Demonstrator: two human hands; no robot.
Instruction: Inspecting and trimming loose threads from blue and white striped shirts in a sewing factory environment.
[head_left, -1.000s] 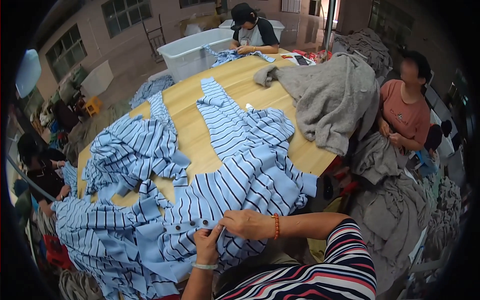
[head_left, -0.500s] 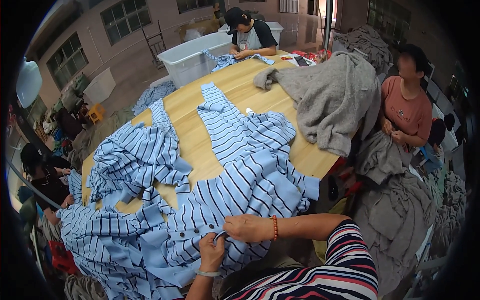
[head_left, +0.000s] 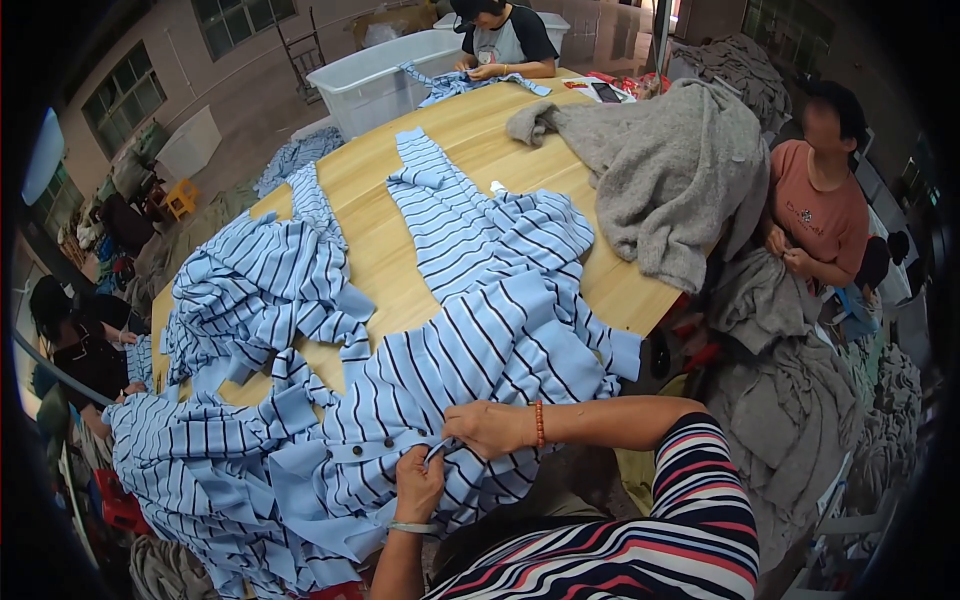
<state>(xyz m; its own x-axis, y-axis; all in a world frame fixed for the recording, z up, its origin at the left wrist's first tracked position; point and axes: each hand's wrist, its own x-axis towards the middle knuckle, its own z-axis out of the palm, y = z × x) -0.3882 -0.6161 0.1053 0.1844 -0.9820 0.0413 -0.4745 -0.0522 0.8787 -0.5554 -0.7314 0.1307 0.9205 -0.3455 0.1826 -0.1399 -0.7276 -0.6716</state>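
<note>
Now higher in view: left hand (head_left: 420,482), right hand (head_left: 492,428), closed on garment (head_left: 440,350); white tub (head_left: 372,108) (contents unclear).

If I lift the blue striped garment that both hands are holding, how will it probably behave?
The striped garment would probably sag, since it lies in soft folds. It may drag a little, because part of it spreads over the table. Where the left hand and right hand pinch near the button strip, it seems unlikely to slip.

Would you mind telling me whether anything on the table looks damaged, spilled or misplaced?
No damage or spill shows; the rumpled grey garment at right looks odd, sharing the table with blue striped garments.
</note>
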